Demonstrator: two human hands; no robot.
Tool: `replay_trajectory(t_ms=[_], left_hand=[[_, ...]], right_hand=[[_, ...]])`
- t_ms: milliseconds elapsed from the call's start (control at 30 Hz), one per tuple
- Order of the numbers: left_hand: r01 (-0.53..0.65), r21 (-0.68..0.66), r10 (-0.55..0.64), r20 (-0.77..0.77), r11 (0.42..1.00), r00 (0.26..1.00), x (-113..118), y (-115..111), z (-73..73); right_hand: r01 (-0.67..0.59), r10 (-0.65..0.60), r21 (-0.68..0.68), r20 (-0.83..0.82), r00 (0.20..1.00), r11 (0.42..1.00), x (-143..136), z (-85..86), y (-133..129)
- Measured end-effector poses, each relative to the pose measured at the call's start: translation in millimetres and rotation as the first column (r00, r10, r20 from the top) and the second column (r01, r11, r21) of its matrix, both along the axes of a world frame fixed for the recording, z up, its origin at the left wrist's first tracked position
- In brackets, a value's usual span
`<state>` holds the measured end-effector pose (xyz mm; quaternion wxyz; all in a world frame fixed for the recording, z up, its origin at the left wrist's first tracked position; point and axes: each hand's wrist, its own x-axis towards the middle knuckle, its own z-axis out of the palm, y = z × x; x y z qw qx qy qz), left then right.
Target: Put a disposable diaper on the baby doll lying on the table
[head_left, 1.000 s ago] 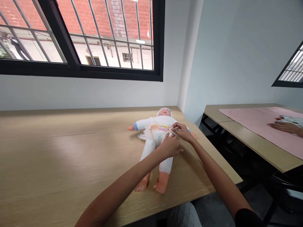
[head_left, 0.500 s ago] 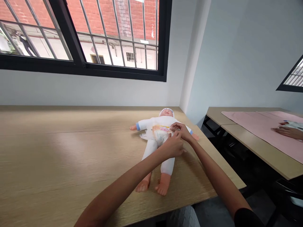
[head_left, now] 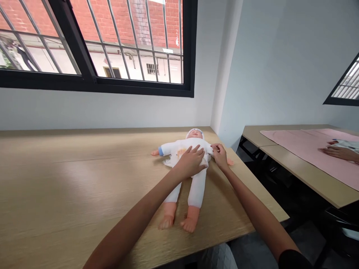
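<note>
A baby doll [head_left: 193, 186] in a white suit with blue cuffs lies on its back on the wooden table [head_left: 70, 194], head toward the wall. A diaper [head_left: 171, 160] with a coloured print shows at its waist. My left hand [head_left: 191, 161] lies flat on the doll's belly, fingers spread, covering most of the diaper. My right hand [head_left: 220, 155] pinches the white cloth at the doll's side, by its right-hand arm.
A barred window [head_left: 95, 45] runs along the wall behind the table. To the right stands a second table [head_left: 322, 186] with a pink cloth [head_left: 308, 145]; another person's hand [head_left: 335, 151] rests on it. A gap with dark floor separates the tables.
My left hand has moved up from the doll's hip onto its belly and flattened. My right hand has shifted right, from the diaper's front to the doll's side.
</note>
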<state>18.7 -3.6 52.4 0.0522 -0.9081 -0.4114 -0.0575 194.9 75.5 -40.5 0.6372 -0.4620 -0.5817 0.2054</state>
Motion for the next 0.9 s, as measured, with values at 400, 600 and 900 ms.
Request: replay_trajectory(t_ms=[400,600,900], left_hand=[[-0.086,-0.221,0.071,-0.075,0.971,0.995,-15,4,8.5],[-0.091,-0.214,0.087,-0.027,0.973,0.996,-16,5,7.7],[-0.103,-0.129,0.100,-0.034,0.986,0.994,-17,0,11.1]], right_hand=[[-0.320,0.324,-0.122,0.012,0.946,0.940,6,-22.7,-18],[-0.187,0.186,-0.081,-0.020,0.982,0.979,-5,-38.8,-19],[-0.076,0.072,-0.087,-0.049,0.996,0.993,-2,-42.8,-17]])
